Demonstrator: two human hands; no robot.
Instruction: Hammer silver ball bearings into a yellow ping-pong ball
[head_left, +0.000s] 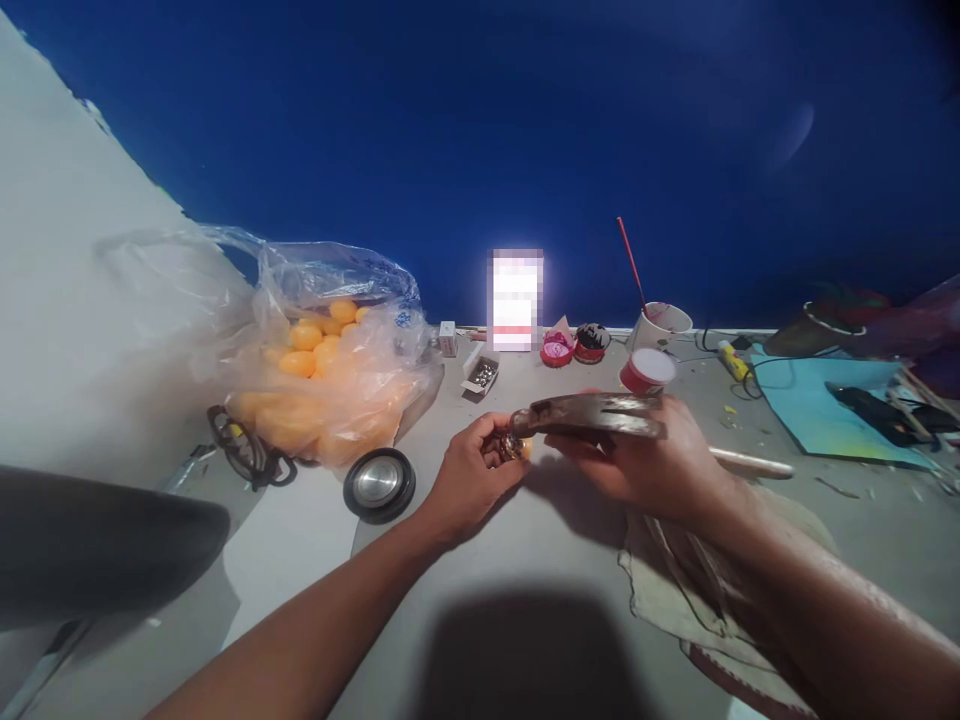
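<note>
My left hand has its fingers closed round a small shiny metal piece, which has a yellow-orange part on its right side; its exact kind is unclear. My right hand grips a worn claw hammer close to the head. The hammer's head points left and sits just above and right of the small piece; whether they touch I cannot tell. Beyond my hands stands a small open box of shiny metal bits. A round black lid with a silver centre lies left of my left hand.
At left, a clear plastic bag holds several orange balls. Along the blue wall stand a lit, blurred screen, two small red tins, a white cup and a red-white tub. A cloth lies under my right forearm.
</note>
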